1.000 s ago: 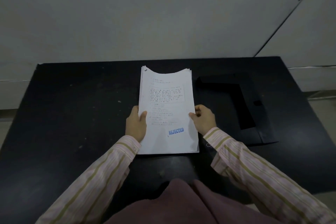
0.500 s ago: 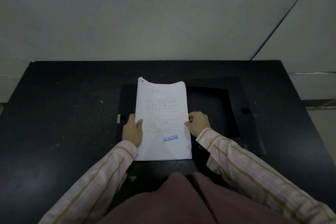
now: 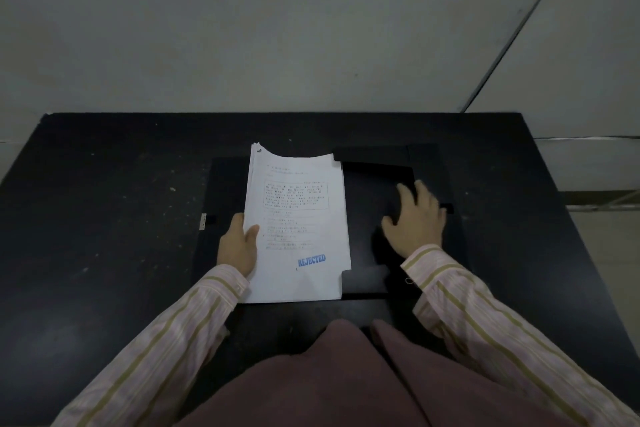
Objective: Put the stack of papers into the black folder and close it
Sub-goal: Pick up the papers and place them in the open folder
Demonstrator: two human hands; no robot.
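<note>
A white stack of papers (image 3: 296, 225) with a blue "REJECTED" stamp lies over the middle of the open black folder (image 3: 370, 184) on the dark table. My left hand (image 3: 238, 243) grips the stack's left edge, thumb on top. My right hand (image 3: 414, 218) is off the papers and rests spread on the folder's right half, fingers apart, near its inner flaps. The stack's right edge sits under the folder's top and bottom flap corners.
The black table (image 3: 104, 218) spans the view, with a grey wall behind it. A small white label (image 3: 203, 221) shows at the folder's left edge. My dark red lap is at the table's near edge.
The papers have come down onto the open folder. My right hand has let go of the stack's right edge and moved right onto the folder's right half.
</note>
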